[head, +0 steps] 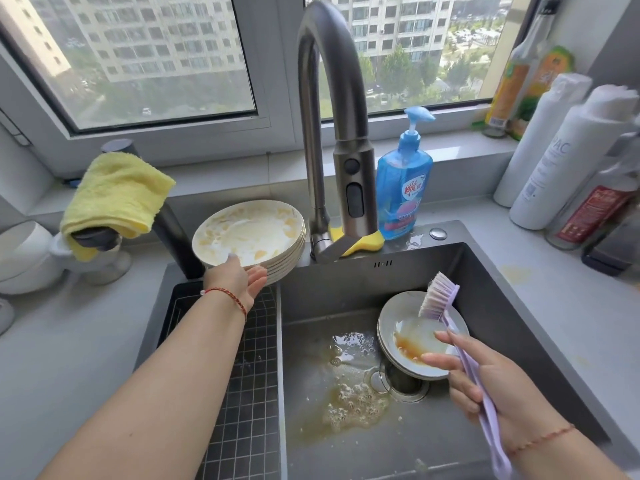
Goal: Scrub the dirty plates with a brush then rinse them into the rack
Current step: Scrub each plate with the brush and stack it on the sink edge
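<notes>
The left hand (242, 277), open, touched the near rim of the stacked plates (249, 233) lying just beyond it; the right hand (485, 382) gripped the brush (460, 344).

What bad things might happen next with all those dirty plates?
The stack of dirty plates sits at the sink's back corner; the left hand grabbing its edge might tip it in. The plates in the sink lean near the drain and may slide when the brush pushes.
</notes>
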Demonstrator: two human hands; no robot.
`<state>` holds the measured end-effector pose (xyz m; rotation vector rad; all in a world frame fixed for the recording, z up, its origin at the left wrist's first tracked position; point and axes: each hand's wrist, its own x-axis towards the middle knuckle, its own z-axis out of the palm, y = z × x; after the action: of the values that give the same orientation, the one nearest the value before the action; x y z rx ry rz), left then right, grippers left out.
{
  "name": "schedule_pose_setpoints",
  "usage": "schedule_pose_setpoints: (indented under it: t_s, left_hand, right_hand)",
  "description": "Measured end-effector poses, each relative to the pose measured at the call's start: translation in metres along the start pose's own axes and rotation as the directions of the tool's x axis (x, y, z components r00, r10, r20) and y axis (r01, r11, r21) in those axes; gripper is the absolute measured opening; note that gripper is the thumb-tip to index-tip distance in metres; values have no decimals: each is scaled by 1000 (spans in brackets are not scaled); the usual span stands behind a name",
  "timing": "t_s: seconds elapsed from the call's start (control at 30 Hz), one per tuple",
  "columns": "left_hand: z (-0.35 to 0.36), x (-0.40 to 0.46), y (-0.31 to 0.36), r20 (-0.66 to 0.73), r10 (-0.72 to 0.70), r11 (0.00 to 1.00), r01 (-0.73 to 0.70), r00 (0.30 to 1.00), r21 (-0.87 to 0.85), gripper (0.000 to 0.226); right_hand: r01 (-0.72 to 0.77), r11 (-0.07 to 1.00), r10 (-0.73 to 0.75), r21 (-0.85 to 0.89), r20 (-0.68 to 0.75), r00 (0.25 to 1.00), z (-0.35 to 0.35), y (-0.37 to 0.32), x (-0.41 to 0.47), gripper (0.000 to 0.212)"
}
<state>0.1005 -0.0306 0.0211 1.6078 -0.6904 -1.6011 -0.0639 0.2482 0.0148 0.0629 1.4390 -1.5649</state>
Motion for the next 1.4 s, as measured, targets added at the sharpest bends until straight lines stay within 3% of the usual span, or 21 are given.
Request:
schedule_pose_setpoints:
  t_s: [0.1,0.17,0.27,0.4,0.5,0.6,0.93,1.07,1.4]
  left_hand:
    - [1,-4,-11,-22,31,996,-29,999,80,46]
    - [5,-10,-22,-117,129,984,-113,985,139,53]
    - [23,-21,-52,-119,195,975,-179,974,133,51]
    - [45,-30,-114,100,-63,982,44,993,183,41]
    - [54,-32,-159,234,-252,953,199,939,230,33]
    - [59,-35,-188,283,-369,917,298,885,263,38]
    - [98,-44,-242,250,-492,862,424,834,279,49]
    - [111,-50,-255,264,-513,847,431,817,312,43]
    - [128,-37,-271,251,-570,815,501,782,292,41]
  right_hand:
    - [-2,1000,2,9,-3,1000,-7,-1,0,29]
    - [0,1000,0,15,-12,1000,-13,-1,-1,27]
    - [-7,1000,8,26,-34,999,-26,-2,1,26]
    - [-32,999,33,30,-58,998,-44,-2,3,25]
    - [-37,999,39,29,-63,997,-57,-3,6,25]
    - [-61,998,62,24,-71,996,-67,-3,10,24]
    - [-145,989,142,-20,-103,984,-95,5,35,27]
    - [-158,987,154,-25,-115,981,-104,10,40,34]
    - [-183,983,179,-16,-132,975,-121,10,50,25]
